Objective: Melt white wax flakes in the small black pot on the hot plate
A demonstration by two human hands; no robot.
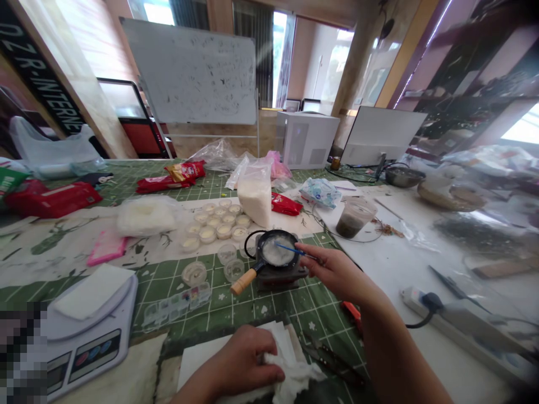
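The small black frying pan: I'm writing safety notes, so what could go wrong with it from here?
The right hand holds a blue stick in the whitish contents; stirring might slop some over the rim of the frying pan.
The wooden handle juts past the square base, so a knock could swivel or tip the pan.
A swinging handle might also hit the clear cup close to it.

1) The tissue [297,377] in my left hand [248,359]: matt, crumpled paper
2) The stick [287,247] in my right hand [328,266] looks like smooth plastic
3) The pan [263,243] looks like dark metal, its handle [244,281] smooth wood
4) The red packets [287,204] look glossy and creased
5) The tablecloth [227,306] looks matt
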